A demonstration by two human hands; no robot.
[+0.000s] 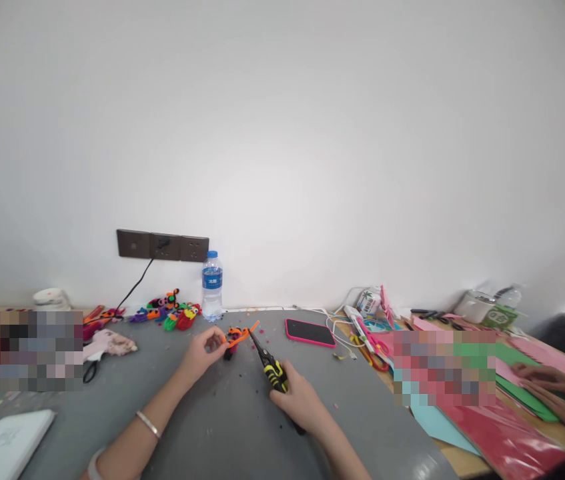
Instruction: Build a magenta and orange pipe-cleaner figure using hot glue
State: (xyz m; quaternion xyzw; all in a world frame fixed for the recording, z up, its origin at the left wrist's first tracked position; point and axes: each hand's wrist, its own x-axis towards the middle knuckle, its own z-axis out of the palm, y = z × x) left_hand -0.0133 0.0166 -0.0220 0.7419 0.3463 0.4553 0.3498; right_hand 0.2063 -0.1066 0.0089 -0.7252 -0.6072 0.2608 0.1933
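Near the middle of the grey table [202, 413], my left hand [209, 348] pinches a small fuzzy figure [235, 339], orange with dark and magenta parts. An orange strip sticks out from its right side. My right hand [296, 393] is wrapped round black and yellow-green pliers [274, 373]. The pliers' long dark jaws point up and left, with their tips beside the orange strip; whether they touch it I cannot tell.
A water bottle [212, 287] stands by the wall, right of several colourful fuzzy figures [182, 316]. A pink-edged phone [310, 333] lies right of the pliers. A white box [9, 445] is front left. Another person's hands [547, 383] rest on coloured paper at right.
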